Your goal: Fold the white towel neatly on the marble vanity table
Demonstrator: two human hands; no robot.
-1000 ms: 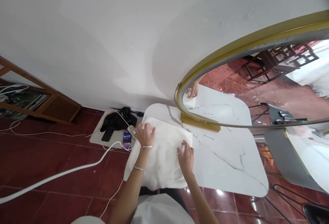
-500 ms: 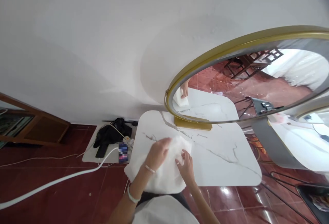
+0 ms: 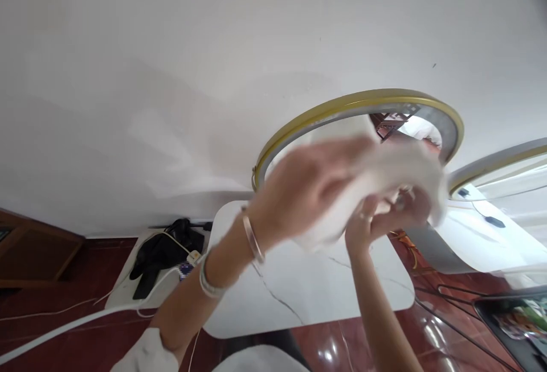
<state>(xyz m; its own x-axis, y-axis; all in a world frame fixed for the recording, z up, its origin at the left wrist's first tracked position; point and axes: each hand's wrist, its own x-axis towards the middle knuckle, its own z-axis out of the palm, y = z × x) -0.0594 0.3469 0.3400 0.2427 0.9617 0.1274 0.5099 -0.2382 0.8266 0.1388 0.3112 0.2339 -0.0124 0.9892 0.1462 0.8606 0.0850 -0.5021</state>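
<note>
A white cloth (image 3: pixel 333 221), blurred by motion, hangs raised between my hands in front of the round gold-framed mirror (image 3: pixel 359 98). My left hand (image 3: pixel 305 187), with bracelets at the wrist, grips the cloth's left part, its fingers smeared. On the right, my right hand (image 3: pixel 384 215) is curled round the cloth's lower right part, thumb upward. Below both hands lies the white marbled tabletop (image 3: pixel 294 298). The cloth and my hands hide much of the mirror's glass and its base.
At the left, a low white surface (image 3: pixel 122 281) holds a black bag (image 3: pixel 173 249) and cables. A white hose (image 3: pixel 68 332) crosses the lower left. To the right stand a second mirror (image 3: pixel 491 168), another white table (image 3: pixel 513 229) and a black tray-like seat (image 3: pixel 517 326).
Both hands and the cloth have risen off the tabletop and moved right, up before the mirror. The cloth was lying on the table. The camera view has shifted too.
</note>
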